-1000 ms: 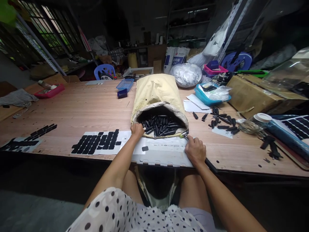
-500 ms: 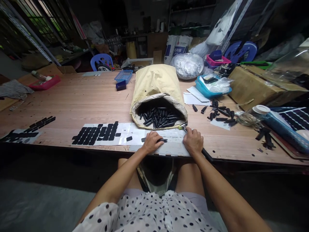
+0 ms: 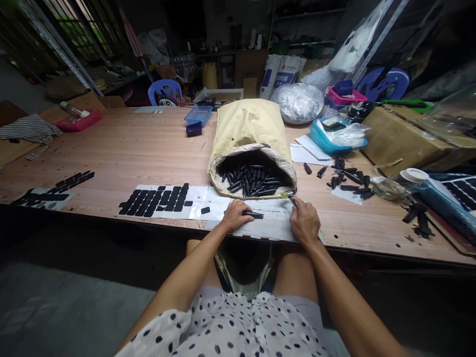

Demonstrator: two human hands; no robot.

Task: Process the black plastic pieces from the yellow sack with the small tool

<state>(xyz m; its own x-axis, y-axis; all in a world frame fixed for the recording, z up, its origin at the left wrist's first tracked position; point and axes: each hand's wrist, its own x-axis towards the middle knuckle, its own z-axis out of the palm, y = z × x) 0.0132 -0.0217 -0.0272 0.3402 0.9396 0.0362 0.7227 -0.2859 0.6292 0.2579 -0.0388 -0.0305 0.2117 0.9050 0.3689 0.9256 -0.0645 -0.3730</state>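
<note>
My left hand (image 3: 235, 216) is closed around a slim black plastic piece (image 3: 253, 214), which sticks out to the right above the white sheet. My right hand (image 3: 305, 221) is curled on a thin tool (image 3: 293, 198) whose front end meets the lip of the sack; its exact kind is hard to make out. Just beyond both hands a cream sack (image 3: 250, 121) lies with its mouth facing me. Many black pieces (image 3: 253, 181) of similar shape fill that mouth. To the left, black rounded stickers (image 3: 148, 201) sit in rows on white backing (image 3: 217, 202).
More black pieces (image 3: 351, 176) are scattered at right beside a cardboard box (image 3: 405, 139). A turquoise basket (image 3: 336, 141) holds plastic bags. Behind the sack are a blue tray (image 3: 198, 115) and a bulging clear bag (image 3: 299, 103). The table's front edge runs close to my wrists.
The whole view has shifted slightly, with the table appearing further right. The black handle that showed below my right hand is no longer visible. My left hand keeps its black piece.
</note>
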